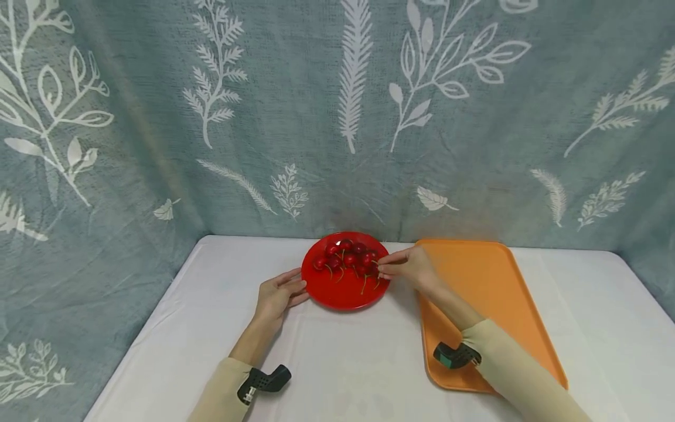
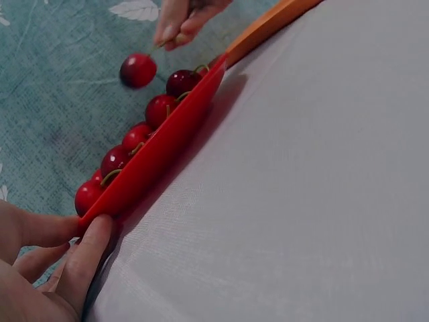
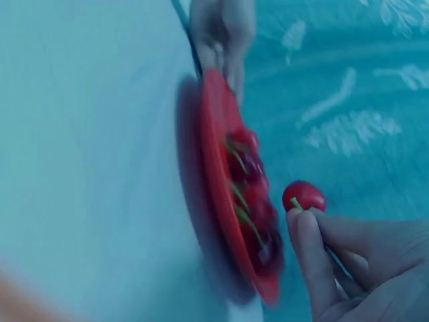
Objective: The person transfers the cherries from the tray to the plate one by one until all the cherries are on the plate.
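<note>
A red plate (image 1: 340, 298) bears several dark red cherries (image 1: 350, 259) with green stems. At its left edge my left hand (image 1: 276, 295) holds the rim, with fingers above and below it in the left wrist view. My right hand (image 1: 413, 268) is at the plate's right side and pinches one cherry (image 2: 139, 70) by its stem. That cherry hangs above the others, apart from them, in the left wrist view. In the right wrist view the held cherry (image 3: 305, 195) shows just beyond the thumb and finger, and the plate is blurred.
An orange tray (image 1: 487, 293) lies right of the plate, under my right forearm. Both rest on a white-covered table (image 1: 348, 363). A grey-green curtain (image 1: 316, 117) with white leaf prints hangs behind and at the sides.
</note>
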